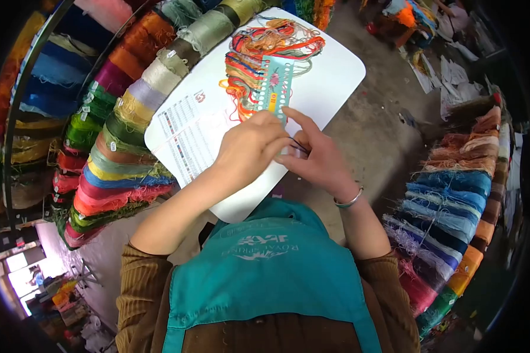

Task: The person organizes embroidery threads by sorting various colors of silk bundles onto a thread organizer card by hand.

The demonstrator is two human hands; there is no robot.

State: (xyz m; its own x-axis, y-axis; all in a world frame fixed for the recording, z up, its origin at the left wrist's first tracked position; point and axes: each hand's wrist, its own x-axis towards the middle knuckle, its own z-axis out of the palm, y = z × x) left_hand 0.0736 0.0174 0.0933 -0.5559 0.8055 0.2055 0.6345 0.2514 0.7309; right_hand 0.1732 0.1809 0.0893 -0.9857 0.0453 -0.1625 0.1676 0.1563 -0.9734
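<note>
- Thread card (284, 76), teal with rows of holes along its sides and a flower printed on it, lies on the white counter (338, 67) at 12 o'clock, just beyond the hands.
- Embroidery threads (241, 69) in red, orange, tan and dark blue run off the card's 9 o'clock side; a looser tangle of strands spreads past its 12 o'clock end.
- Left hand (254, 144) reaches in from 7 o'clock, fingers curled at the card's lower end; its fingertips are partly hidden, so whether they are clamped on anything cannot be told.
- Right hand (312, 150) comes from 5 o'clock, thumb and forefinger apart, the forefinger pointing up beside the card's lower end and the thumb close to the left hand's fingers.
- Dark strand (301, 143) curves between the hands, against the right hand's fingers.
- Printed chart (185, 138), with columns of small text and colour marks, lies at 9 o'clock from the hands.
- Metal bracelet (351, 199) circles the right wrist.
- Teal apron (265, 265) with white lettering fills 6 o'clock, over brown ribbed sleeves (141, 288).
- Hanging thread hanks (129, 100) in many colours line 10 o'clock; more thread bundles (447, 200), blue, brown, pink and orange, line 4 o'clock.
</note>
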